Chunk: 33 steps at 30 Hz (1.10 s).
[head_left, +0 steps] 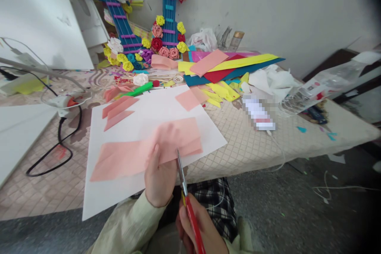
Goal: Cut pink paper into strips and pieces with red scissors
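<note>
Pink paper strip [143, 154] lies on the white sheet [149, 115] at the table's near edge; I see my left hand [159, 178] pinching it and my right hand [199, 226] closed on red-handled scissors [186, 194], blades at its edge. Cut pink pieces [117, 111] lie beyond, with a green marker [139, 89], coloured paper sheets [229, 65] and two flower-covered letters [143, 27] behind.

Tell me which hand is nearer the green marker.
Left. The left hand grips the pink paper below the green marker; the right hand, holding scissors, sits farther back.
</note>
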Available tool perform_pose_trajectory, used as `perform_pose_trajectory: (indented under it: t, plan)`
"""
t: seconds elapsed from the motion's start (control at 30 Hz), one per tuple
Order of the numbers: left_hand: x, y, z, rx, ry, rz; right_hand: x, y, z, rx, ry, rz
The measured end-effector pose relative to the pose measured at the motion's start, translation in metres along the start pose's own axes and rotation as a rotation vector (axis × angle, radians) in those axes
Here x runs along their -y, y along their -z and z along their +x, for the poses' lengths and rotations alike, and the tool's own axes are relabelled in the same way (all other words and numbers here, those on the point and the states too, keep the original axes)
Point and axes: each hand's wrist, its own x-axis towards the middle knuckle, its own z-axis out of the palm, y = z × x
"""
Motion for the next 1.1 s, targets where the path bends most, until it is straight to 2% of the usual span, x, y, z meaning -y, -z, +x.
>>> perform_pose_trajectory:
  t: [0.2,0.37,0.6,0.8,0.97,1.1]
  plan:
    - [-0.0018,-0.0034,-0.0005,-0.015,0.009,0.001,-0.0057,0.0009,0.0022,-0.046,0.122,-0.112]
    - [-0.0037,-0.0063,-0.0007,-0.001,0.073,0.026,-0.0041,0.0004,0.0007,0.001,0.053,-0.021]
    - [-0.0024,-0.0082,0.0002,0.006,0.019,0.004,0.0019,0.0023,0.0017,0.035,0.068,-0.029]
    - [-0.0030,-0.0085,0.0007,-0.006,0.092,0.006,0.0024,0.0012,0.0008,0.031,0.040,0.010]
    - [-0.0014,-0.0089,0.0018,-0.003,0.004,-0.013,-0.0012,0.0002,0.0029,-0.019,0.027,-0.057]
    - [-0.0007,-0.0064,0.0016,0.035,0.082,-0.001,-0.0011,0.0004,0.0043,-0.025,0.056,-0.076]
